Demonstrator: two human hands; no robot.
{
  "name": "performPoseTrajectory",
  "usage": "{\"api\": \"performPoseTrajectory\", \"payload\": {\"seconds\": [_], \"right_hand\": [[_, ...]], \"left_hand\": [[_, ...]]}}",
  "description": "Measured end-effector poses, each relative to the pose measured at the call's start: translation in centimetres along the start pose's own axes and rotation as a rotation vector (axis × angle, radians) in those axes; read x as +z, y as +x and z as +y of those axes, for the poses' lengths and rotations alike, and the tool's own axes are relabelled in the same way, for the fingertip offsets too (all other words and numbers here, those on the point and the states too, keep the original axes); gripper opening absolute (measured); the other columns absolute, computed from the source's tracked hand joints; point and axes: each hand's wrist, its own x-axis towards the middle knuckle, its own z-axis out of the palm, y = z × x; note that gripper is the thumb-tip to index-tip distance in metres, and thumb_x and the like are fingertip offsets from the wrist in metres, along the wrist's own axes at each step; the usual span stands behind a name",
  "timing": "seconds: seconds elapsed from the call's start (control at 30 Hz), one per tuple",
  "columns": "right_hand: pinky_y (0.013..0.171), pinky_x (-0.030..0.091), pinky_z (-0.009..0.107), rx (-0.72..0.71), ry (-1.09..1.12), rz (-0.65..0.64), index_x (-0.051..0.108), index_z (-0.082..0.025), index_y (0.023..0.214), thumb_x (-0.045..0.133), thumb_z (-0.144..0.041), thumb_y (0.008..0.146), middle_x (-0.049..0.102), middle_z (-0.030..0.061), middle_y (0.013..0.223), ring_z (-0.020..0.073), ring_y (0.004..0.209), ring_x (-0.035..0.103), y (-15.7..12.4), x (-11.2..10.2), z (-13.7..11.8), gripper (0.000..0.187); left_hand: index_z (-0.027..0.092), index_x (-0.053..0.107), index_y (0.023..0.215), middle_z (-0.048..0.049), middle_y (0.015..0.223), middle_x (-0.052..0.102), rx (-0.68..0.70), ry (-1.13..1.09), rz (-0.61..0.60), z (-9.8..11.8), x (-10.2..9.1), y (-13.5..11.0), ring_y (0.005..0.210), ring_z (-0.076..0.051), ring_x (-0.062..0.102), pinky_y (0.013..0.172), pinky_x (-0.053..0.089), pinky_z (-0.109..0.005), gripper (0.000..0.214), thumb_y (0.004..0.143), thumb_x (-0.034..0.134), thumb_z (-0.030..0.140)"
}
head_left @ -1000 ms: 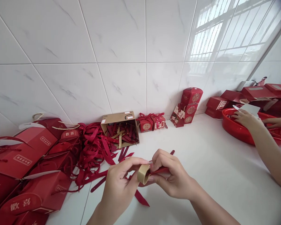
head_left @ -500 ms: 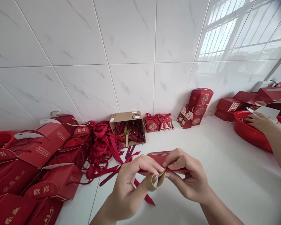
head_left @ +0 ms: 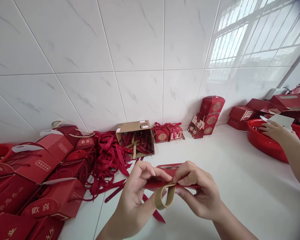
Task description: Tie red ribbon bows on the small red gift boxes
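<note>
Low in the middle, my left hand and my right hand meet over the white counter. Both pinch a flat red card piece with a slot in it, held level between them. A tan strap hangs from it in a loop under my fingertips, touching my left thumb. A dark red ribbon trails down beneath the hands.
Red gift bags crowd the left side beside a heap of red ribbons. A cardboard box of strips and small red boxes stand against the tiled wall. At right another person's hand reaches into a red basin.
The red card piece has been turned flat between my hands, and the tan strap now hangs lower as a longer loop. The other person's hand has stayed at the basin.
</note>
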Motion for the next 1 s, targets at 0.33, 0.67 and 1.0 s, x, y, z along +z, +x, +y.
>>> {"api": "performPoseTrajectory", "payload": {"seconds": [0.33,0.67,1.0], "right_hand": [[0.061,0.050,0.029,0.144,0.113,0.083,0.053,-0.021,0.084,0.067,-0.007,0.078,0.065,0.0031,0.078,0.0157,0.068,0.061,-0.4,0.7,0.4,0.021],[0.065,0.051,0.027,0.157,0.135,-0.012,0.066,-0.022,0.105,0.067,-0.016,0.082,0.064,0.0043,0.082,0.0152,0.072,0.059,-0.3,0.3,0.3,0.024],[0.060,0.049,0.027,0.137,0.099,0.013,0.065,-0.017,0.090,0.065,-0.015,0.082,0.062,0.0055,0.077,0.0157,0.069,0.058,-0.2,0.5,0.0,0.008]], "left_hand": [[0.022,0.041,0.082,0.0008,0.083,0.070,-0.039,-0.096,0.114,-0.3,0.5,0.5,0.077,-0.014,0.066,0.070,0.054,-0.025,0.033,0.077,0.073,0.019],[0.024,0.042,0.088,0.0014,0.088,0.073,0.276,0.087,0.055,-1.2,0.0,0.1,0.088,-0.015,0.067,0.078,0.057,-0.030,0.023,0.089,0.054,0.005],[0.024,0.039,0.088,0.0010,0.088,0.072,0.299,0.113,0.022,-1.0,0.0,0.0,0.089,-0.015,0.067,0.078,0.056,-0.030,0.024,0.090,0.051,0.003]]}}
